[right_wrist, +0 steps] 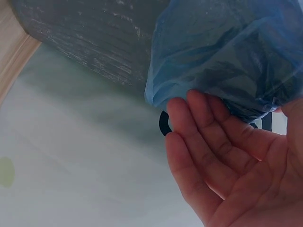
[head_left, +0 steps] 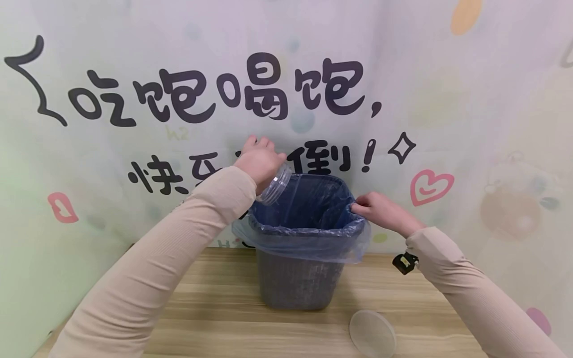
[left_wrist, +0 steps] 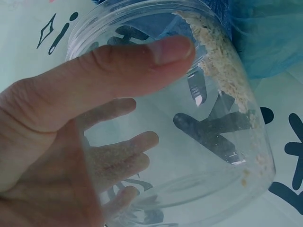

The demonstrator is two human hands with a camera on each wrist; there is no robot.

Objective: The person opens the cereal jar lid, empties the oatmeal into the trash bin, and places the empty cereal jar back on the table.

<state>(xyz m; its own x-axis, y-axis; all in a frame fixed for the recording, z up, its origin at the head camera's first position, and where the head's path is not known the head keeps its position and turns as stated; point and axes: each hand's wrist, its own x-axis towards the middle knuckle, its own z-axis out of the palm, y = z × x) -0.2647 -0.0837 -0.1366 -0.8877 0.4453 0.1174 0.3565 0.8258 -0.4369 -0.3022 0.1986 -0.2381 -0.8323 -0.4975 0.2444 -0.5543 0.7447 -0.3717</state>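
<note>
My left hand (head_left: pixel 261 161) grips a clear plastic jar (head_left: pixel 276 186), tilted with its mouth over the left side of the bin. Pale flaky crumbs (left_wrist: pixel 220 61) lie along one inner wall of the jar in the left wrist view, towards the mouth. A dark grey trash can (head_left: pixel 297 283) stands upright, lined with a blue garbage bag (head_left: pixel 309 243) folded over its rim. At the can's right rim my right hand (head_left: pixel 380 211) holds the bag's edge, with the thumb at the rim and the fingers (right_wrist: pixel 203 123) against the outside. The bin's bottom inside is hidden.
A round translucent lid (head_left: pixel 373 333) lies on the wood-grain table (head_left: pixel 215 308), in front and to the right of the can. Close behind stands a printed backdrop (head_left: pixel 134 40) with large black characters. A black device (head_left: pixel 405 263) hangs by the right wrist.
</note>
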